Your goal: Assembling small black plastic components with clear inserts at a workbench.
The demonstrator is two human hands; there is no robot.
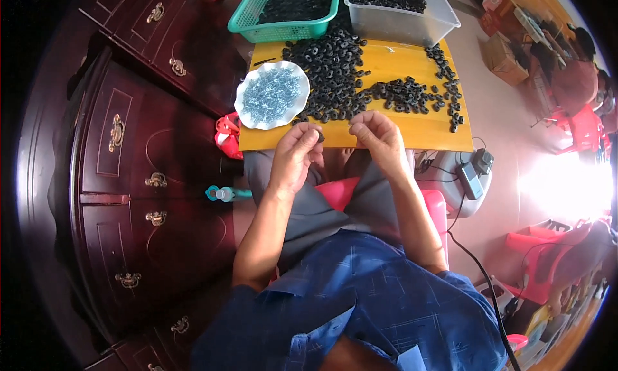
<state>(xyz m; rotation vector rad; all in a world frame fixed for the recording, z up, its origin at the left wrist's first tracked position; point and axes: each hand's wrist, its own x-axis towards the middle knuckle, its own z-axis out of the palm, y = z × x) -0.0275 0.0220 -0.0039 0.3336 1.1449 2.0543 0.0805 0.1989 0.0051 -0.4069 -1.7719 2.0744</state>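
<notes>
At the near edge of the yellow wooden table (pixel 444 140), my left hand (pixel 296 155) pinches a small black ring-like part (pixel 320 137) between thumb and fingers. To its right and a short gap away, my right hand (pixel 385 146) has thumb and fingertips pressed together; whatever is between them is too small to make out. Just beyond the left hand sits a white wavy-rimmed plate (pixel 242 108) full of tiny shiny, bluish-silver pieces. Black parts like the held one lie in a heap (pixel 328 65) past my hands, with a smaller pile (pixel 405 95) to the right.
A green basket (pixel 277 32) and a translucent tub (pixel 405 27), both holding black parts, stand at the table's far side. Dark red cabinets (pixel 154 158) line the left. On the right are a cabled device on a grey stool (pixel 450 184) and a person on a pink chair (pixel 547 255).
</notes>
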